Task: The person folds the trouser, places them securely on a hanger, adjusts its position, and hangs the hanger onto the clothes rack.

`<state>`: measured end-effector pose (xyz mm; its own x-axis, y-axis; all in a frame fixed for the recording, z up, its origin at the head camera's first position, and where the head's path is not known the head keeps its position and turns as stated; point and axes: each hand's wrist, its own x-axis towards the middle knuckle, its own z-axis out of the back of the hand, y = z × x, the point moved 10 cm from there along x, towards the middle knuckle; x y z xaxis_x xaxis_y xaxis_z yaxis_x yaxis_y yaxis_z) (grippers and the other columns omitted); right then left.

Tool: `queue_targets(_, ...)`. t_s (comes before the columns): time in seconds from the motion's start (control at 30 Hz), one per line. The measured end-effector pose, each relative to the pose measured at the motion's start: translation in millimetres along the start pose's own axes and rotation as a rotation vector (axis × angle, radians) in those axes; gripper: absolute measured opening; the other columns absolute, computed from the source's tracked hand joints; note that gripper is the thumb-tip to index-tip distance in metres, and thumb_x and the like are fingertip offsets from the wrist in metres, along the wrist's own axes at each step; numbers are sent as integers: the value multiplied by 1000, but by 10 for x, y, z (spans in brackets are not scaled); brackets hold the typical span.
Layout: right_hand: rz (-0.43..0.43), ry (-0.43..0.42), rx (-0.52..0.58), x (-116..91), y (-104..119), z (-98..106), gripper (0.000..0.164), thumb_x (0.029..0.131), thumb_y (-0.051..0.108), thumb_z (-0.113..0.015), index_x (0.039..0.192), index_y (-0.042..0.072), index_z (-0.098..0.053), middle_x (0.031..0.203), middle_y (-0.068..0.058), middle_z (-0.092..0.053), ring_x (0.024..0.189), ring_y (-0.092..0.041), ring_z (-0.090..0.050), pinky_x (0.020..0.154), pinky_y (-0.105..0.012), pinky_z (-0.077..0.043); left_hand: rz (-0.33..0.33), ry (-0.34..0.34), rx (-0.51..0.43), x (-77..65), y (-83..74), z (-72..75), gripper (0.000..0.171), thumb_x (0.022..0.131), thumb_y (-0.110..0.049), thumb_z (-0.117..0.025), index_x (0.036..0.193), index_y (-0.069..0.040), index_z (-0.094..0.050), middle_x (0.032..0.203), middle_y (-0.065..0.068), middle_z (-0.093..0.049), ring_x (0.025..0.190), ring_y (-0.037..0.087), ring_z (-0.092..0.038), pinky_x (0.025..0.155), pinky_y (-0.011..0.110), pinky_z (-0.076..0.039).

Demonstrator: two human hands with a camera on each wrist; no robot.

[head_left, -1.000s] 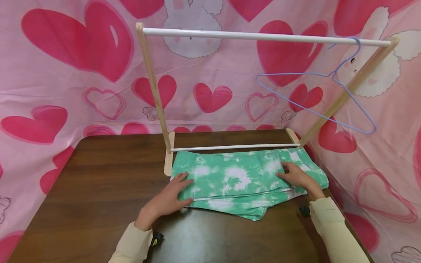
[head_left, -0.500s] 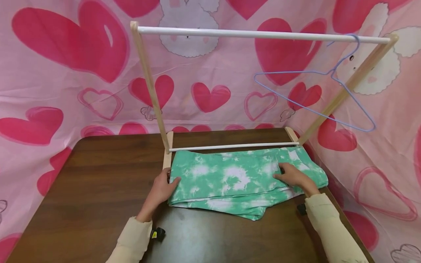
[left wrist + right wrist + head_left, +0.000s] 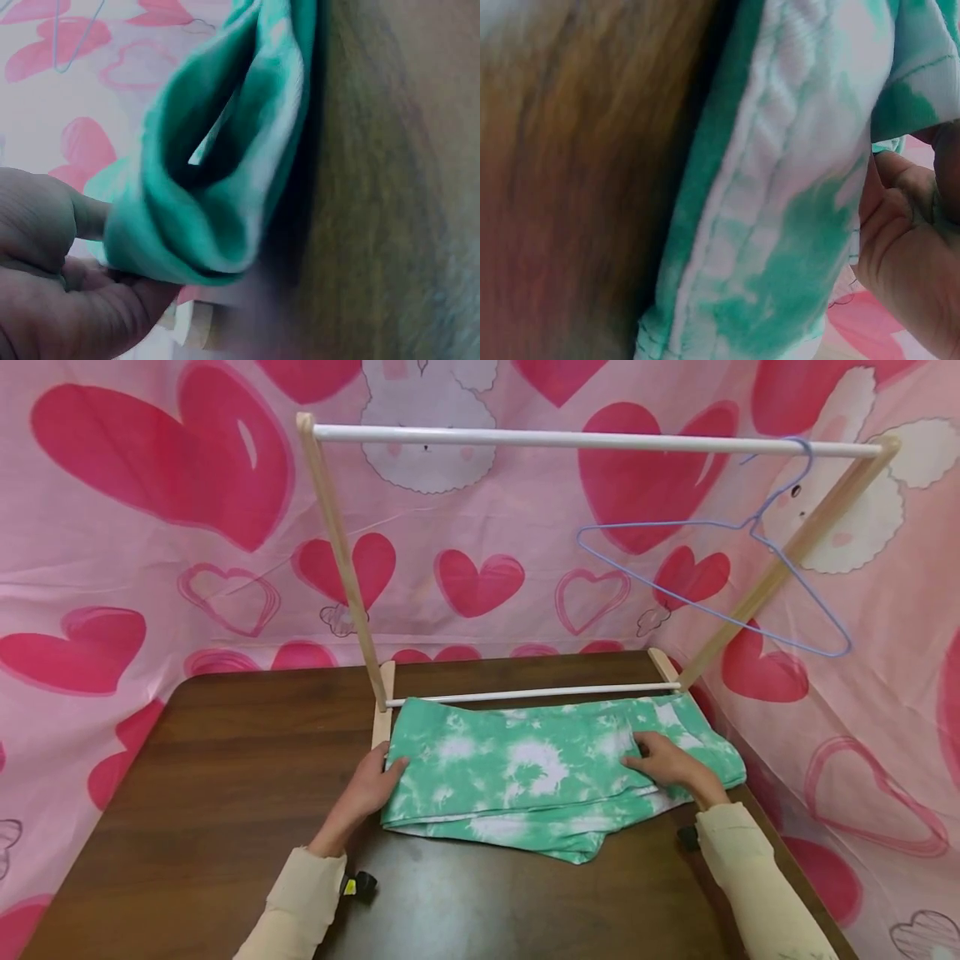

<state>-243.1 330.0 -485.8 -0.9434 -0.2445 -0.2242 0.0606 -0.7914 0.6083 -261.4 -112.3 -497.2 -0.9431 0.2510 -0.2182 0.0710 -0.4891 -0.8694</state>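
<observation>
Green and white tie-dye trousers (image 3: 480, 768), folded lengthwise, lie across the table in front of the rack. My left hand (image 3: 371, 783) grips their left end, thumb on top and fingers underneath. In the left wrist view, that end of the trousers (image 3: 180, 225) is lifted into a loop of several layers beside my left hand (image 3: 67, 277). Towards the right end, my right hand (image 3: 670, 762) pinches an edge of the upper layer. Stitched seams of the trousers (image 3: 780, 225) fill the right wrist view, with my right hand (image 3: 911, 232) partly hidden behind the cloth.
Behind the trousers stands a clothes rack with wooden sides and a white top rail (image 3: 525, 439). A blue wire hanger (image 3: 675, 525) hangs at the rail's right end. The brown table (image 3: 225, 793) extends to the left. Pink heart-printed cloth (image 3: 150, 527) covers the walls.
My left hand has moved from lying spread over the trousers' left end to gripping that end at its outer edge, raising it slightly. My right hand stays at nearly the same place.
</observation>
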Motion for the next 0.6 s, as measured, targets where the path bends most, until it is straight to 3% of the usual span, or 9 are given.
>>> queue_targets(0.17, 26, 3, -33, -20, 111, -90, 23, 98, 13, -66, 84, 5, -49, 75, -1, -42, 71, -16, -40, 65, -32, -34, -42, -52, -69, -52, -72, 178, 38, 106, -15, -54, 135, 8, -51, 96, 19, -68, 72, 17, -67, 64, 29, -57)
queue_targets(0.3, 43, 23, -45, -14, 228, -203, 20, 100, 14, -63, 89, 1, -53, 78, -7, -50, 73, -19, -46, 65, -35, -38, -70, -86, -104, -125, -96, 348, 37, 105, -15, -56, 133, 8, -54, 86, 15, -70, 64, 16, -69, 60, 28, -58)
queue_targets(0.4, 37, 33, -67, 8, 304, -287, 29, 102, 16, -62, 110, -11, -58, 101, -24, -62, 94, -35, -61, 78, -47, -50, -66, -109, -92, -177, -56, 469, 37, 105, -16, -57, 134, 7, -55, 82, 13, -70, 62, 17, -69, 59, 28, -58)
queue_targets(0.5, 22, 41, -83, 46, 374, -362, 46, 102, 17, -61, 131, -16, -51, 130, -35, -57, 123, -50, -54, 97, -61, -47, -60, -122, -70, -227, -6, 574, 38, 105, -18, -56, 135, 7, -55, 82, 12, -70, 62, 17, -68, 59, 29, -57)
queue_targets(0.6, 11, 68, -76, 92, 450, -449, 48, 103, 18, -59, 135, -16, -48, 134, -36, -54, 127, -52, -51, 100, -62, -45, -70, -126, -52, -297, 20, 682, 41, 106, -19, -56, 136, 8, -54, 82, 12, -70, 62, 16, -68, 58, 29, -57)
